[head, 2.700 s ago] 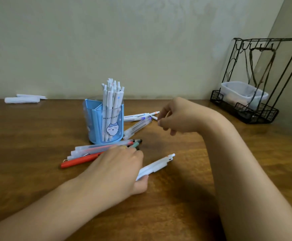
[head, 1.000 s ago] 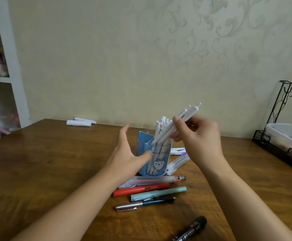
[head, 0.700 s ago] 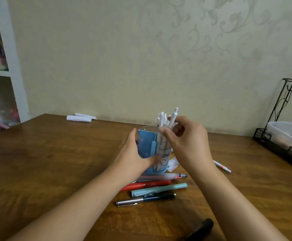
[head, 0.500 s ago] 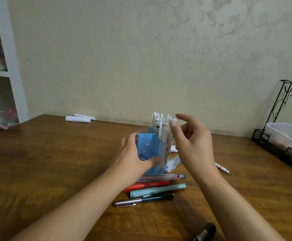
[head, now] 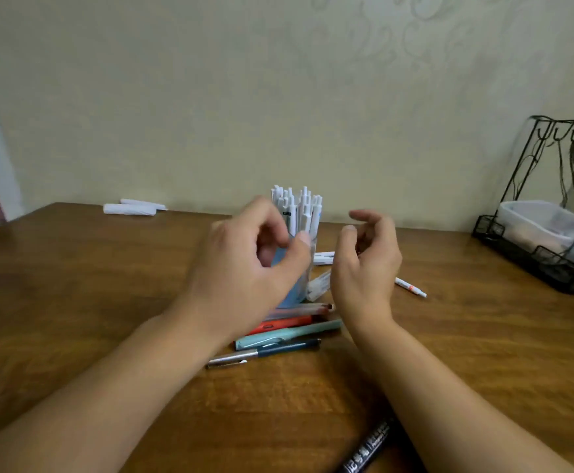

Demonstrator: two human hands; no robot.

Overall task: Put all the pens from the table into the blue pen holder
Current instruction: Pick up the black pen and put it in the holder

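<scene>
Blue pen holder (head: 290, 288) stands mid-table, packed with upright white pens (head: 297, 209). Head view: left hand (head: 244, 264) is in front of the holder, fingers curled near its rim; whether it actually grips is unclear. Right hand (head: 364, 264) hovers just beside, loosely curled, holding nothing. Red pen (head: 280, 325), teal pen (head: 289, 333), dark pen (head: 265, 351) and black marker (head: 367, 450) lie on the wooden table (head: 74, 302).

pens (head: 297, 209) in holder (head: 292, 285); more pens (head: 285, 334) before it

White lettering on black marker (head: 369, 450) illegible
</scene>
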